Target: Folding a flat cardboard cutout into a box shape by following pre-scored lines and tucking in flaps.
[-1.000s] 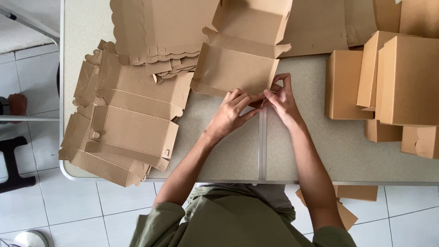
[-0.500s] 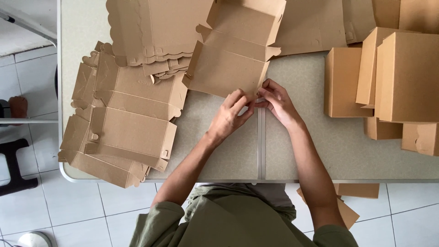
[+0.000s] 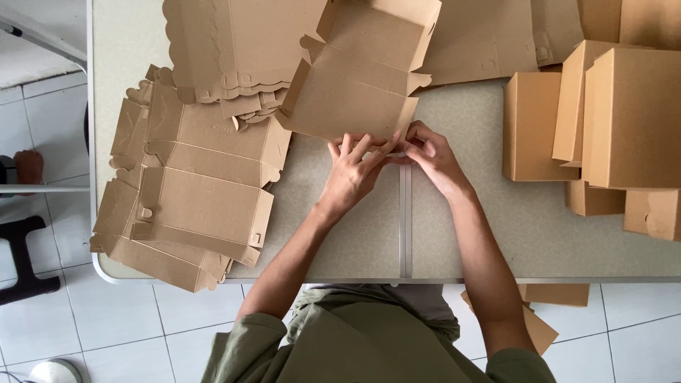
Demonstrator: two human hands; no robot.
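A half-unfolded brown cardboard box blank (image 3: 355, 85) lies on the speckled grey table (image 3: 340, 234) in front of me. My left hand (image 3: 352, 170) presses its fingers on the blank's near edge. My right hand (image 3: 429, 154) pinches the near right corner flap of the same blank. Both hands meet at that edge, thumbs close together. The blank's far flaps stand partly raised.
A stack of flat cardboard blanks (image 3: 191, 191) overhangs the table's left edge. More blanks (image 3: 227, 50) lie at the back. Folded boxes (image 3: 610, 120) stand at the right. Cardboard pieces (image 3: 539, 312) lie on the tiled floor. A black stool (image 3: 25, 262) stands at left.
Both hands have shifted slightly along the blank's near edge, and the blank sits a little farther back. The view has moved a little.
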